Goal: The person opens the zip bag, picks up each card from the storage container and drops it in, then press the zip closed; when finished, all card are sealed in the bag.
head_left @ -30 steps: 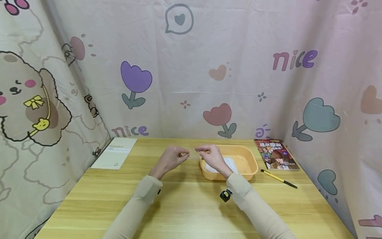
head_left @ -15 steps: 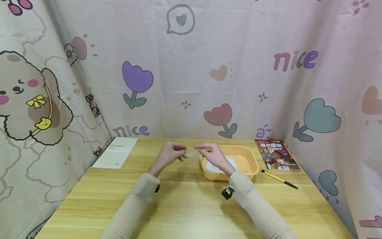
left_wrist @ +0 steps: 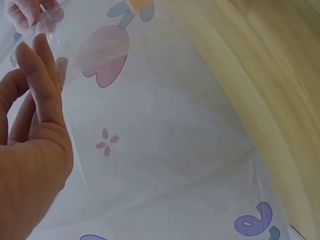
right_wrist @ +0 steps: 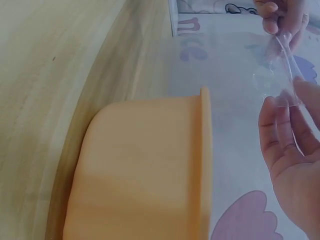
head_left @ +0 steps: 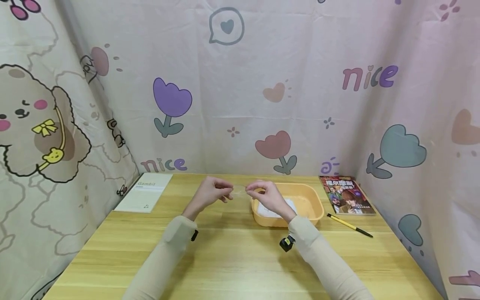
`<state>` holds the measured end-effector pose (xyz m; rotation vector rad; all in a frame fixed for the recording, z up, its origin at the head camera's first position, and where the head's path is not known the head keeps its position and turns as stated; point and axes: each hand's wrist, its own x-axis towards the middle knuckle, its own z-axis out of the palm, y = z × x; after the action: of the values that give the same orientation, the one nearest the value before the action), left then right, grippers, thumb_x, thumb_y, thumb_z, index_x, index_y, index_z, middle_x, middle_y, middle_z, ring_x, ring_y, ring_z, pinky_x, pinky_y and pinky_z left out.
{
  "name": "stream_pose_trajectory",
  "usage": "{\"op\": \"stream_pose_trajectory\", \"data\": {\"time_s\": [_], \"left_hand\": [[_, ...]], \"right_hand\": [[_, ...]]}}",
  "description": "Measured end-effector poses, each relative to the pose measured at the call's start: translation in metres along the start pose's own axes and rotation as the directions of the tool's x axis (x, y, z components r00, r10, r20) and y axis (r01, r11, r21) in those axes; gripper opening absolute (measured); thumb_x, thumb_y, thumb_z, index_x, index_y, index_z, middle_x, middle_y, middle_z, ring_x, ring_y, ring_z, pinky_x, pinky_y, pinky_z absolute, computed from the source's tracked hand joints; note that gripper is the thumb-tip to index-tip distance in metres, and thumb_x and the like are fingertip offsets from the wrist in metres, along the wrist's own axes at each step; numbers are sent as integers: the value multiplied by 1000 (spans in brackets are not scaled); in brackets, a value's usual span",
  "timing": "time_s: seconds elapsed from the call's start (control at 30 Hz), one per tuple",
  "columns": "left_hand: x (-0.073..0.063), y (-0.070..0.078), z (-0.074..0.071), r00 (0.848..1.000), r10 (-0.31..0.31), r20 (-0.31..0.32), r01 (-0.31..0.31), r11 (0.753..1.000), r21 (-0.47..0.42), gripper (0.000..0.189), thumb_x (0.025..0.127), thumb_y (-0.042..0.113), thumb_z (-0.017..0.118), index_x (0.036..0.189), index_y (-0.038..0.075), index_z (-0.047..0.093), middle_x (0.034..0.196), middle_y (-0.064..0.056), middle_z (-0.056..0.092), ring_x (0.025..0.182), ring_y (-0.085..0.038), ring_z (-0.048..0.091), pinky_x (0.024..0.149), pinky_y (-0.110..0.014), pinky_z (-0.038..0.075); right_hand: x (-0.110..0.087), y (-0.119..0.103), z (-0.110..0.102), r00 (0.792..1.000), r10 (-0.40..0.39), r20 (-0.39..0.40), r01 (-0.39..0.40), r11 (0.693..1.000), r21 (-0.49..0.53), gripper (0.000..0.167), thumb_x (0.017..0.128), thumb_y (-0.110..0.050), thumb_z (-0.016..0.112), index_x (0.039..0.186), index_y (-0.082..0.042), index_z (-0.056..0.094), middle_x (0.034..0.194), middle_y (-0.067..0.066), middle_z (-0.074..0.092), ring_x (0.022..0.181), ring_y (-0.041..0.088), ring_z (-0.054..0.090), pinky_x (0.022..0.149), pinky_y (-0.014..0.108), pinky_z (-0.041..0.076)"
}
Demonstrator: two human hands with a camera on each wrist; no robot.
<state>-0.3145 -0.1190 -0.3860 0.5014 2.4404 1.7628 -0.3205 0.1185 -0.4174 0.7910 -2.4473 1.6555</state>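
Note:
A thin clear plastic bag (head_left: 239, 192) stretches between both hands above the table, left of the basin's rim. My left hand (head_left: 211, 193) pinches one side of it between thumb and fingertips. From the other side, the thumb and fingers of my right hand (head_left: 268, 196) grip its edge. In the right wrist view two edges of the bag (right_wrist: 289, 65) spread apart between the hands. The left wrist view shows the see-through film (left_wrist: 80, 52) against the printed curtain.
An orange plastic basin (head_left: 313, 200) holds something flat and white (head_left: 291, 204), partly behind the right hand. Right of it lie a comic-style magazine (head_left: 348, 195) and a yellow-and-black pen (head_left: 348, 225). A white notepad (head_left: 144, 193) lies at the back left. A patterned curtain (head_left: 232, 104) hangs behind the table.
The left hand has shifted slightly left, and more of the clear film shows between the hands. The right fingers, extended half a second ago, now curl onto the film's edge.

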Motion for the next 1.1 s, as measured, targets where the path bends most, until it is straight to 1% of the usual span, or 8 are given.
{"op": "stream_pose_trajectory", "data": {"time_s": [0.07,0.17,0.3,0.37,0.43,0.6,0.83,1.1], "left_hand": [[-1,4,0,1000,-4,0,4,1000,9,18,91,1,67,107,-6,71,98,-20,73,81,-33,73,73,-44,64],[1,1,-1,1000,-5,1,5,1000,5,19,90,2,68,108,-5,71,99,-18,73,80,-28,73,73,-40,64],[6,-4,-3,1000,-21,-12,21,1000,19,21,90,3,68,110,-4,71,101,-18,73,79,-25,74,73,-40,64],[7,-4,-3,999,-26,-23,27,999,19,22,90,3,68,111,-4,70,102,-19,73,79,-24,74,72,-37,64],[7,-5,-3,999,-29,-29,30,999,19,23,91,4,68,112,-4,70,104,-19,73,79,-24,74,70,-34,64],[8,-7,-1,999,-28,-30,28,1000,13,25,90,3,69,114,-5,69,104,-20,72,80,-26,74,70,-35,64],[8,-6,2,999,-38,-24,39,999,18,28,89,1,69,116,-6,67,109,-21,71,78,-22,73,73,-39,64],[7,-6,3,998,-49,-33,50,998,36,26,89,0,68,115,-5,68,109,-21,71,78,-25,73,71,-36,64]], "right_hand": [[-3,-9,-2,1000,8,-2,-8,1000,23,18,95,-12,65,108,-3,73,115,15,69,97,32,65,78,25,60],[-8,-19,-7,999,31,-9,-30,996,82,21,96,-7,61,113,4,69,117,23,67,101,43,63,84,40,61],[-7,-3,-16,996,82,-30,-77,985,154,24,97,-4,59,116,9,65,115,29,66,93,28,68,85,55,58],[-4,10,-21,992,116,-41,-107,978,177,25,97,-5,59,117,10,65,114,29,67,89,16,68,83,51,60],[-3,21,-25,988,145,-50,-133,973,189,26,97,-7,60,117,9,65,114,27,67,89,10,67,82,45,62],[-7,33,-37,983,179,-38,-171,974,151,25,96,-13,63,116,2,68,117,25,67,94,19,67,74,27,61],[-13,50,-52,980,199,0,-199,980,34,29,94,-11,66,117,7,66,116,29,65,95,40,62,72,39,61],[-15,66,-65,956,291,30,-286,952,-110,30,88,2,67,118,8,65,113,26,67,85,17,62,69,26,57]]}}
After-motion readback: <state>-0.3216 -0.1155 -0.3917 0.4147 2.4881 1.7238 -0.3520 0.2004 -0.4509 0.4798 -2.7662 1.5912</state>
